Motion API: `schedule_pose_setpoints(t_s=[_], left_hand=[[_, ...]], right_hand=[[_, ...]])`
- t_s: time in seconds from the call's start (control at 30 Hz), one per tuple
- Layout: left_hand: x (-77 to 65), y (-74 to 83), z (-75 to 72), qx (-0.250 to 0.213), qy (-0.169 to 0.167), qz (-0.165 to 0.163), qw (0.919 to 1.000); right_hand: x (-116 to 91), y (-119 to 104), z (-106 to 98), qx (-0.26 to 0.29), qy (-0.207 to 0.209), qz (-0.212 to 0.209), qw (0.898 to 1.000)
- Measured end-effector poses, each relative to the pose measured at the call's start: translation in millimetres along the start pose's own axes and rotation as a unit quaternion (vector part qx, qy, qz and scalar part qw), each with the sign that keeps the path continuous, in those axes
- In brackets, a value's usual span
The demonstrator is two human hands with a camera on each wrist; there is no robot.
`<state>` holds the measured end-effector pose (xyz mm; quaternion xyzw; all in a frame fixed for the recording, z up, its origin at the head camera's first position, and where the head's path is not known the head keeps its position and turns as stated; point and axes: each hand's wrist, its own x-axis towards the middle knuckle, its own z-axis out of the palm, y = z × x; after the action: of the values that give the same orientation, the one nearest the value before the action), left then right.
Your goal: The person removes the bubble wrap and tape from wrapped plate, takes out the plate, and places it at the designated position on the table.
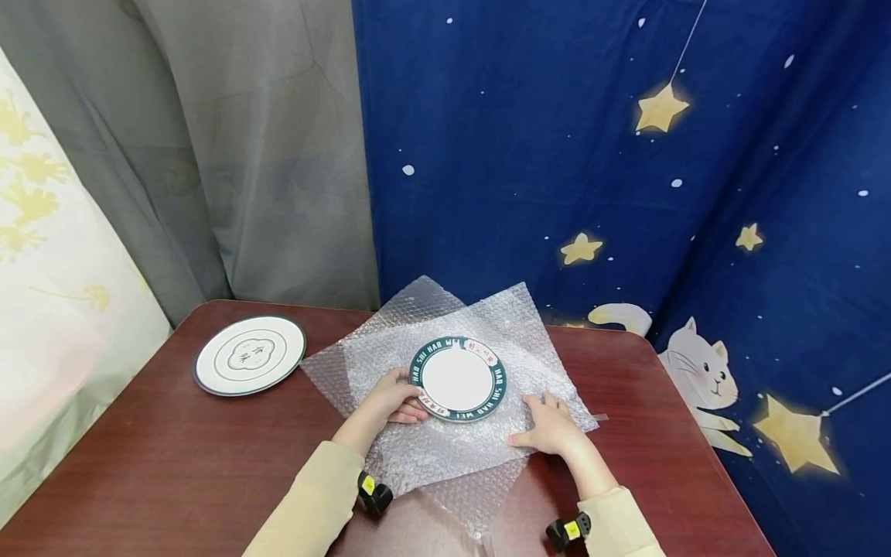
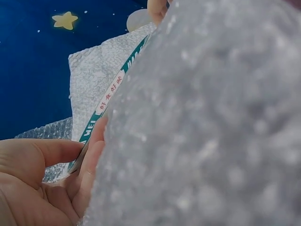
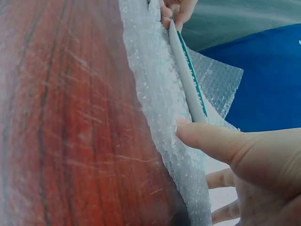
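Note:
A white plate [image 1: 458, 379] with a green lettered rim lies face up on two overlapping sheets of bubble wrap [image 1: 418, 460] at the table's middle. My left hand [image 1: 386, 398] pinches its left edge; in the left wrist view the thumb is above the rim [image 2: 110, 94] and fingers are below. To the plate's right, my right hand [image 1: 553, 429] rests on the upper sheet with its fingers spread, apart from the plate. In the right wrist view the right thumb [image 3: 211, 139] lies on the wrap near the plate's side [image 3: 186, 77].
A second white plate [image 1: 250, 356] with a dark rim and a flower-shaped centre mark lies on the reddish-brown table [image 1: 160, 456] at the left. Behind the table hang a grey curtain [image 1: 278, 155] and a blue star-patterned curtain [image 1: 501, 155]. One wrap corner overhangs the back edge.

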<state>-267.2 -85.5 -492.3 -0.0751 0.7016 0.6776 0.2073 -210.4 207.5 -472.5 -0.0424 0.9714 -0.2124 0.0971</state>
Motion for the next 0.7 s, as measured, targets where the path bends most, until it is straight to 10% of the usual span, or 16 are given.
schedule_pose_setpoints(t_s=[0.7], left_hand=[[-2.6, -10.1, -6.3, -0.069, -0.004, 0.037, 0.9969]], right_hand=[[-1.9, -1.2, -3.4, 0.022, 0.003, 0.0, 1.0]])
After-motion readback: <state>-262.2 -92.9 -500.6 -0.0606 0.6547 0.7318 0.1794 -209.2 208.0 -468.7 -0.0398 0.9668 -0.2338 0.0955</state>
